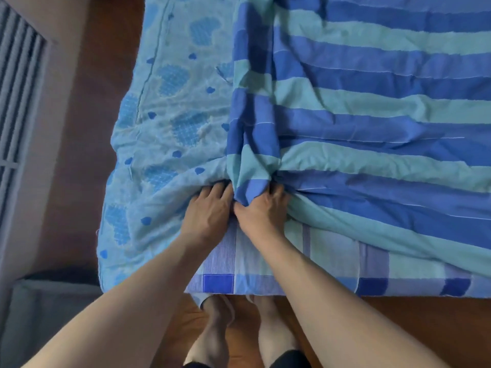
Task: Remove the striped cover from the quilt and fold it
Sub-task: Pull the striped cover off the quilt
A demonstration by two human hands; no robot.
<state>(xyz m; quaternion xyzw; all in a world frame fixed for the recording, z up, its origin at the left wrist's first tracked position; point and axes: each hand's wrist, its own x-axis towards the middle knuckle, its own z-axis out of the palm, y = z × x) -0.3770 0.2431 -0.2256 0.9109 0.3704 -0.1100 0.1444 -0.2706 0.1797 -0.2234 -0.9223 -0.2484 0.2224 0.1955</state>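
One striped cover [372, 107], blue and teal bands, lies bunched over the right and middle of the bed; one quilt [164, 123], pale blue with heart patches, is bared at the left beside the cover's gathered edge. Two hands, touching at the near edge: the left hand [210, 211] presses the quilt, fingertips tucked under the fabric fold, while the right hand [261, 211] grips a pinched fold of the cover, fingers curled. One checked sheet [332, 272] beneath, one wooden floor [398, 328], two bare feet [212, 338] below.

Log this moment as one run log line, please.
stage: cover removal | left hand: presses quilt | right hand: grips striped cover edge | cover: partly off
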